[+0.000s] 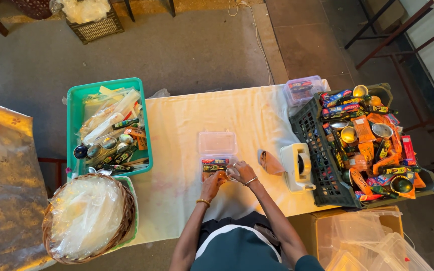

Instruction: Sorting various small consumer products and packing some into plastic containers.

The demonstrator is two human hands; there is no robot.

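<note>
Near surface's front edge: left hand [211, 184] touching clear box [217, 153], right hand [242, 172] fingers clamped on small round container [232, 173].

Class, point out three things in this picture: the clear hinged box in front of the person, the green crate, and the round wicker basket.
clear hinged box [217, 143]: head view, on its open lid.
green crate [71, 118]: head view, on its left rim.
round wicker basket [127, 213]: head view, on its right rim.
</note>
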